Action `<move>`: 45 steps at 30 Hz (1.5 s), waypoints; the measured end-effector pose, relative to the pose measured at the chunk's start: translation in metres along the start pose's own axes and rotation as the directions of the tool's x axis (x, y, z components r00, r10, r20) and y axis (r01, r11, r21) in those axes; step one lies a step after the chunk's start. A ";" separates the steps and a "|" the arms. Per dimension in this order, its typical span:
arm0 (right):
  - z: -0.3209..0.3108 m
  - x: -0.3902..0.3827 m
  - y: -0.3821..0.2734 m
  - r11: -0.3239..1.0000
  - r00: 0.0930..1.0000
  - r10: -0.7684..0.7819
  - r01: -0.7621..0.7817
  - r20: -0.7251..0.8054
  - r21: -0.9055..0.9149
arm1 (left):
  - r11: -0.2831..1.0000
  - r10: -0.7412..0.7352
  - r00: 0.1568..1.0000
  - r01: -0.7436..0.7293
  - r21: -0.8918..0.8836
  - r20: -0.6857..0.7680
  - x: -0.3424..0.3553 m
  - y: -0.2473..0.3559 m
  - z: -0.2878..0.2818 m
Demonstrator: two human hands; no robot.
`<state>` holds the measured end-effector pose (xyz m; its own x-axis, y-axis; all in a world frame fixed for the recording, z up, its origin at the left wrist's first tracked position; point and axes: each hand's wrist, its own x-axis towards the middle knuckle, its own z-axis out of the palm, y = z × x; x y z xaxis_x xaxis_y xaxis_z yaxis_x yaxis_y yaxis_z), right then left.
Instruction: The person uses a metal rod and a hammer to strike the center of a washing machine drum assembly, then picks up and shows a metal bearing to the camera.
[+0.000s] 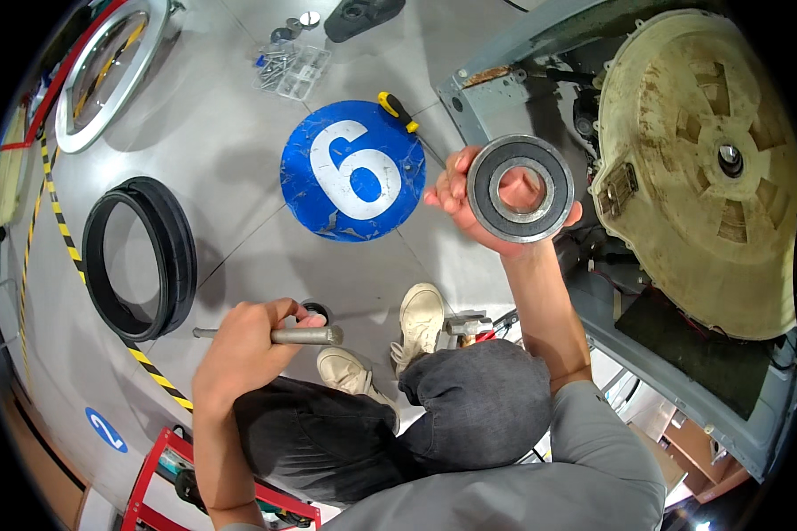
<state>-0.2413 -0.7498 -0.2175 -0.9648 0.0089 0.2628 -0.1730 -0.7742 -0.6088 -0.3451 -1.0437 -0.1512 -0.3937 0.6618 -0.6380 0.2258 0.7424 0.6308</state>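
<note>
My right hand (512,251) holds up a large ball bearing (483,188), a steel ring with a dark seal face. Its fingers curl behind the bearing, and the palm shows through the bore. Lower left, my left hand (243,345) is closed round a grey metal rod (308,336) lying roughly level. A small dark ring (315,308) shows at that hand's fingertips, partly covered by them. To the right, a yellowed, stained plastic washing machine tub (664,168) sits in a grey metal cabinet (459,104), with a dark hole at its centre.
A black rubber door gasket (182,257) and a white door ring (73,133) lie left. Near the blue floor disc (303,168) are a yellow-black screwdriver (398,112) and a clear parts box (303,73) with screws. A hammer (469,326) lies by my shoe.
</note>
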 end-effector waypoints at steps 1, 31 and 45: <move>0.000 0.004 0.001 1.000 1.000 -0.005 0.005 0.002 -0.005 | 1.000 0.013 1.000 -0.013 -0.009 -0.018 -0.002 -0.001 0.001; 0.096 0.065 0.035 -0.037 0.990 -0.138 -0.007 -0.002 -0.999 | 0.484 0.236 0.885 -0.465 -0.741 -0.401 -0.004 -0.015 -0.017; 0.110 0.076 0.061 0.088 1.000 0.018 -0.013 -0.012 -0.996 | 0.503 0.334 0.908 -0.398 -0.767 -0.252 0.004 -0.029 -0.017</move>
<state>-0.3036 -0.8660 -0.1527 -0.9700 0.0024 0.2429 -0.1996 0.5621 -0.8026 -0.3686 -1.0644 -0.1646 -0.5072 0.8224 -0.2576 -0.4130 0.0303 0.9102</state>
